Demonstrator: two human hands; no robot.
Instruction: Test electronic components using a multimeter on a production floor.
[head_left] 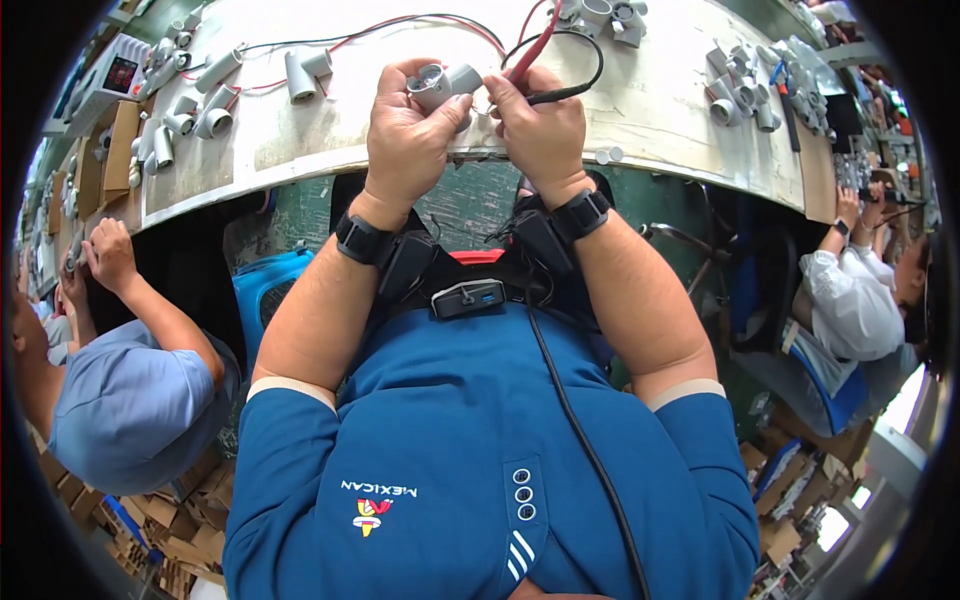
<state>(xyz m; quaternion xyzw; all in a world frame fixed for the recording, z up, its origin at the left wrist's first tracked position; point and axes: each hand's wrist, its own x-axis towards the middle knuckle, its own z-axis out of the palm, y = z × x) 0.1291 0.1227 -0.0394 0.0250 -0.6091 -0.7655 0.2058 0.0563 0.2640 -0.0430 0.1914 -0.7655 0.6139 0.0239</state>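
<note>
Above the near edge of the white worktable, my left hand is closed around a grey plastic fitting made of joined short cylinders, one with an open end facing up. My right hand is beside it, its fingers pinching a red test probe and a black test probe. The probe tips come close to the fitting's right side; whether they touch it I cannot tell. Red and black leads run left across the table from the probes.
Several similar grey fittings lie in groups at left, top and right. A boxy instrument with a display stands far left, by a cardboard box. Blue-handled pliers lie right. Co-workers sit at left and right.
</note>
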